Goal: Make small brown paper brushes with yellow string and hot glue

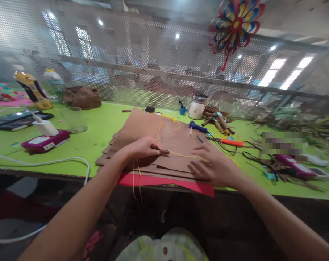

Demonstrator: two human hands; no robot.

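My left hand (146, 147) is closed in a pinch on a small thin brown stick (164, 152) above a stack of brown cardboard sheets (142, 125). Yellow thread (178, 154) runs straight from the stick's tip to my right hand (216, 163). That hand is blurred, its fingers partly extended, with the thread across them; the exact grip is hard to see. Two loose thread ends (140, 177) hang below my left hand past the table edge. Another loop of thread curves over the cardboard. A red sheet (167, 181) sticks out under the stack.
Beyond my right hand lie a blue glue gun (198, 127), an orange-handled tool (232, 143) and brown rolled pieces (219, 121). A white jar (196, 108) stands behind. At left are a purple power strip (46, 140), a clear cup (76, 121) and phones (20, 119).
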